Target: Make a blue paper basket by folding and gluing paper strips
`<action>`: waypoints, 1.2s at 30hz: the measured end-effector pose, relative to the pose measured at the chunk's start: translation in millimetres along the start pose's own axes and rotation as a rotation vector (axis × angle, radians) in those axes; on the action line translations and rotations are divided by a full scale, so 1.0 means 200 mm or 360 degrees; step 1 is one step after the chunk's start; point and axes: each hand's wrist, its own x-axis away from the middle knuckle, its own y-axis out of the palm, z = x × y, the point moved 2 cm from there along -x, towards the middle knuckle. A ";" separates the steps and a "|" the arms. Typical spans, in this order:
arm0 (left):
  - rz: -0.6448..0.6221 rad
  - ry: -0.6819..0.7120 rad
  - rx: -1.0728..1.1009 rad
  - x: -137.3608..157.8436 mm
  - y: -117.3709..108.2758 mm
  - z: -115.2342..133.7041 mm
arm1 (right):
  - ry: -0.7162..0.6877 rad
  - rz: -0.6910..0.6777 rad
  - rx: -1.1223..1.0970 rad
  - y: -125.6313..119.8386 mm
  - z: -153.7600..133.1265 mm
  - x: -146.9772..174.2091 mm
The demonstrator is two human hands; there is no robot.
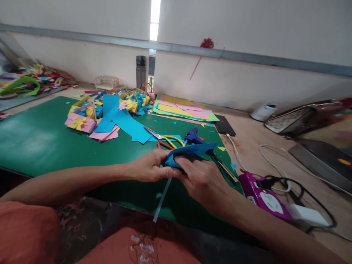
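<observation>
A folded piece of blue paper [192,149] is held between both hands above the front of the green mat. My left hand [154,165] pinches its left end, thumb below. My right hand [202,178] presses fingers into the fold, and its thumb meets the left one. Just beyond the paper lie scissors [167,141] with red and yellow handles. A blue glue gun [194,135] is beside them, partly hidden by the paper. One long translucent glue stick [163,200] runs beneath the hands toward the mat's front edge.
Small paper baskets [82,121] and blue strips [132,124] lie at the back left of the green mat [35,135]. Coloured sheets [184,110] are stacked behind. A black phone [224,125] and a purple power strip [265,196] with cables sit on the right.
</observation>
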 end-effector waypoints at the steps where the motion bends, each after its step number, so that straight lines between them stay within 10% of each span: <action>1: 0.0003 -0.0026 0.0017 0.00 0.00 0.00 | -0.0003 0.0010 0.0000 0.00 0.00 0.00; 23: -0.0012 -0.0055 0.0336 -0.01 -0.01 -0.02 | 0.0161 -0.0019 -0.0228 -0.01 0.01 0.00; 36: 0.0027 -0.0036 -0.0047 0.00 -0.09 0.03 | 0.0227 -0.0062 -0.0576 -0.07 0.02 -0.02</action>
